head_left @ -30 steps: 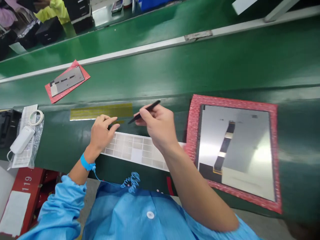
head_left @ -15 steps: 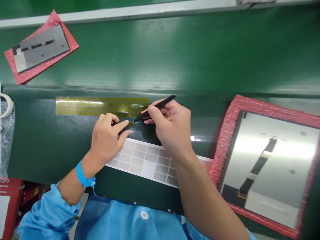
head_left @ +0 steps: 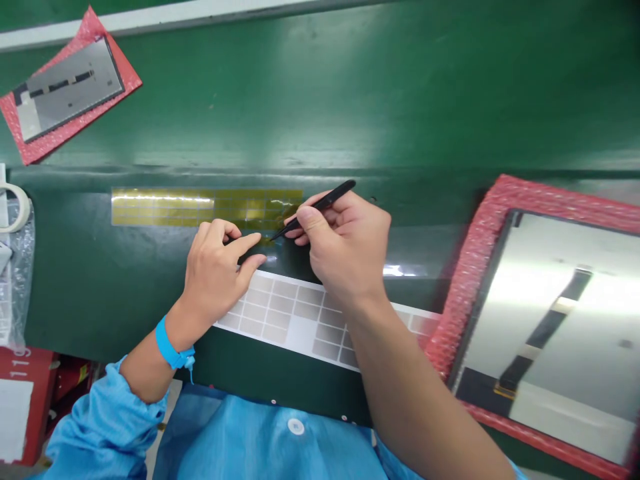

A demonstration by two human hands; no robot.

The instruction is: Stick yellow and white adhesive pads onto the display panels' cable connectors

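Note:
My right hand [head_left: 345, 247] is closed around black tweezers [head_left: 320, 205], whose tip touches the right end of a yellow tape strip sheet [head_left: 165, 207] on the green bench. My left hand [head_left: 217, 273] rests beside the tip, index finger stretched toward it and pressing a small dark piece against the bench. Below both hands lies a white sheet of grey rectangular stickers [head_left: 295, 320]. A blue wrist strap [head_left: 170, 345] is on my left wrist.
A silver panel with a black flex cable [head_left: 550, 327] sits in a red foam tray [head_left: 473, 233] at the right. Another panel on red foam [head_left: 65, 87] lies at the far left. A tape roll [head_left: 13, 200] and plastic bag are at the left edge.
The view has tilted down and shifted, so the trays slid outward. Both hands have moved closer together at the strip's right end, the tweezer tip now on the yellow tape.

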